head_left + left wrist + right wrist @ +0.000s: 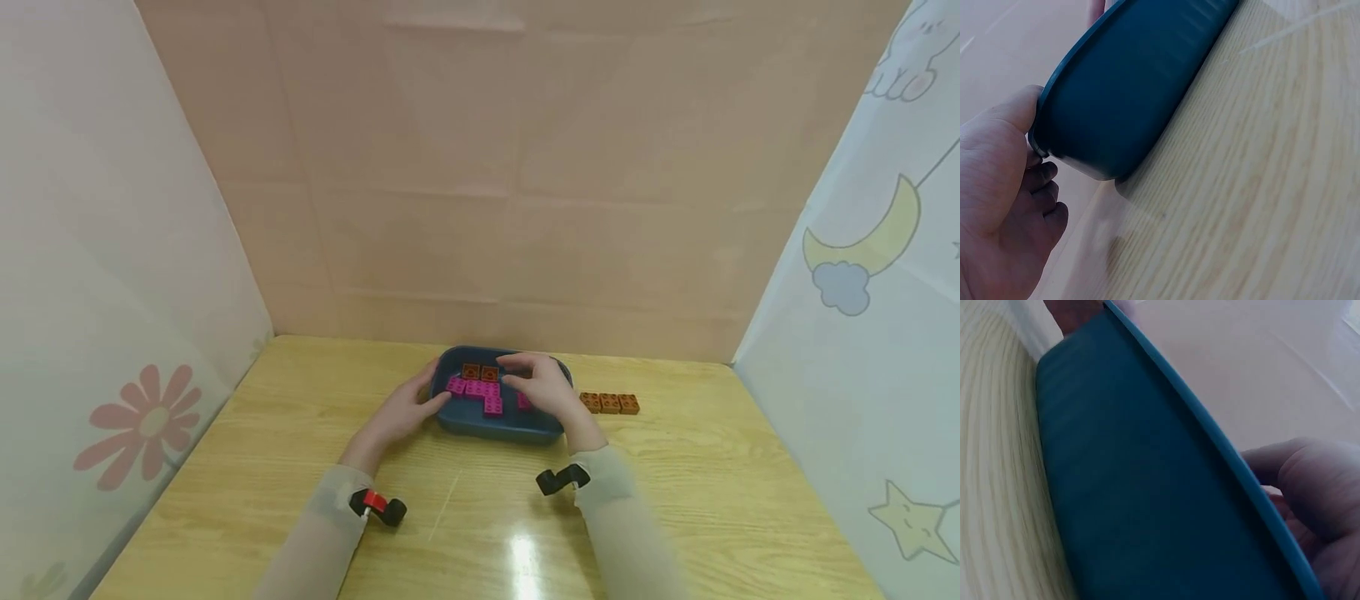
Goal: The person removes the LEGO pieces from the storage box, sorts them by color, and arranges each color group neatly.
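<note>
A dark blue plastic basin (491, 428) stands near the back of the table. My left hand (401, 412) holds its left end, with the thumb (1019, 107) at the rim and the fingers bent beneath it. Over the basin's right half is my right hand (546, 386), thumb and forefinger apart and no brick showing between them. In the basin lie several pink toy bricks (476, 388), studs up, with one pink brick (523, 402) partly covered by the right hand. Two brown bricks (480, 372) lie behind them, hollow side up. In the right wrist view, the basin wall hides the fingertips.
Three orange-brown bricks (610, 404) sit in a row on the wooden table (712, 483), just right of the basin. A beige cloth wall (510, 208) rises behind the table. Printed cloth panels, one with a flower (153, 421), stand on both sides.
</note>
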### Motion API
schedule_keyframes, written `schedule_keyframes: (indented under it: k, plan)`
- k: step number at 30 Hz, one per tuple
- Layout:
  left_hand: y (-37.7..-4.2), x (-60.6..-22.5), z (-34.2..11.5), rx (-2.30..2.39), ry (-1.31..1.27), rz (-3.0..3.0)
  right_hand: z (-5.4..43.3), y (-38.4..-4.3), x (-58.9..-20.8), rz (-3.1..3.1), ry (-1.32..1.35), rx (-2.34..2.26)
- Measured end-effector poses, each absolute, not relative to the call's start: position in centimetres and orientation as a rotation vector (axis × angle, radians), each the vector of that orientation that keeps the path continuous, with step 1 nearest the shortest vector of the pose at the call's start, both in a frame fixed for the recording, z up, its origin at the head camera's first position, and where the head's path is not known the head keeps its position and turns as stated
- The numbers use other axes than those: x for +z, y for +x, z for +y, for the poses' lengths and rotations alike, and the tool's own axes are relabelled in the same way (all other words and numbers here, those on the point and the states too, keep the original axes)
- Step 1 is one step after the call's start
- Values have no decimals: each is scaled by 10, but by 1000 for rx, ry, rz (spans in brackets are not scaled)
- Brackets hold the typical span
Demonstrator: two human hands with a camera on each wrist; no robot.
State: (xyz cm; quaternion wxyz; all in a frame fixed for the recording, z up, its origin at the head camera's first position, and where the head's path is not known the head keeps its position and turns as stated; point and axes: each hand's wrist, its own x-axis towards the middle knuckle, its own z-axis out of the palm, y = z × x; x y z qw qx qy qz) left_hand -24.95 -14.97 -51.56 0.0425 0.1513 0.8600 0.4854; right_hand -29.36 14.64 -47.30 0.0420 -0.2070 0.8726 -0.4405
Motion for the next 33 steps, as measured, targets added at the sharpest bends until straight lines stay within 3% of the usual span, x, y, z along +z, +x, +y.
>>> schedule_keyframes:
  k: [33]
  plan:
    - [-251, -516, -151, 1467, 443, 2621, 118, -317, -493, 2759, -505, -1117]
